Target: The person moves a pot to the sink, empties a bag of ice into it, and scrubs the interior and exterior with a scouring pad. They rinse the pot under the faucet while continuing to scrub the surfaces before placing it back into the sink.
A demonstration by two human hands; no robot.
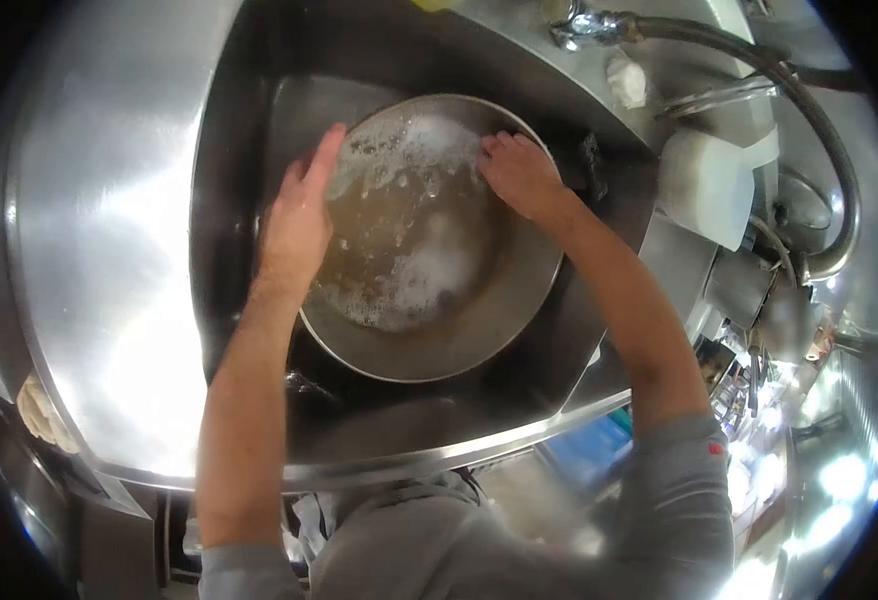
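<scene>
A large round metal basin [429, 358] sits tilted in the sink, holding murky brownish water with white suds [424, 275]. My left hand [301, 215] lies against the outer left side of the basin, its fingers stretched out and the thumb side toward the rim. Over the upper right rim reaches my right hand [521, 175]; its fingers are curled down against the inner wall near the foam. Whatever may be under those right fingers is hidden.
A deep steel sink [249, 150] surrounds the basin, with a metal drainboard [109, 250] on the left. A faucet hose [839, 170] curves along the right, beside a white plastic container [704, 185]. The sink's front edge [439, 460] runs close to my body.
</scene>
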